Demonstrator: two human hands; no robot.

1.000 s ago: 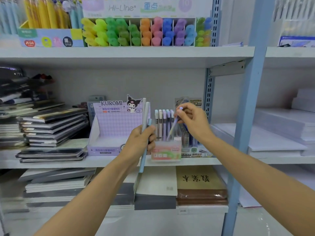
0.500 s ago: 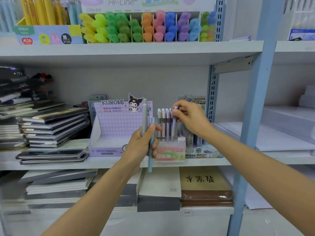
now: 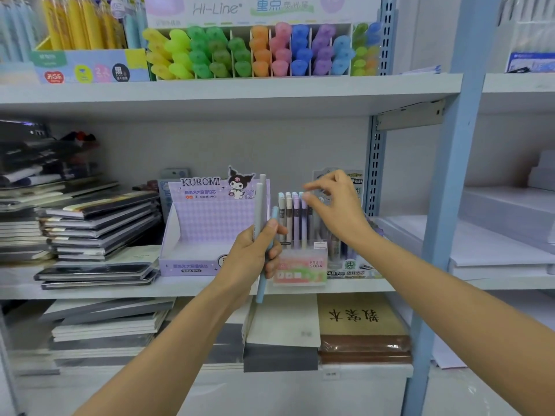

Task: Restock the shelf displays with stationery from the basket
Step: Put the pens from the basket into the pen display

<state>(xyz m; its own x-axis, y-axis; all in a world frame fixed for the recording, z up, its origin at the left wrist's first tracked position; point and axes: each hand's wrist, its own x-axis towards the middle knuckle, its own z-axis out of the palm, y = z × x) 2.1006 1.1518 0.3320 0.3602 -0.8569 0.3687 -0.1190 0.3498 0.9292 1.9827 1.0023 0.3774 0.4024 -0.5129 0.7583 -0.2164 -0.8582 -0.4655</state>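
Head view: left hand point(image 3: 252, 256) grips pens point(image 3: 260, 205); right hand point(image 3: 333, 205), fingers loose, over pen display point(image 3: 300, 271)

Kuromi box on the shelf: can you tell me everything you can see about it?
The Kuromi box is a light purple cardboard display with a checked inside, a tall back card reading KUROMI beside a cartoon figure, and a low front lip. It stands upright on the middle shelf, between stacked notebooks and a pen holder. Nothing shows in its tray. The left hand, gripping pens, hides its right edge.
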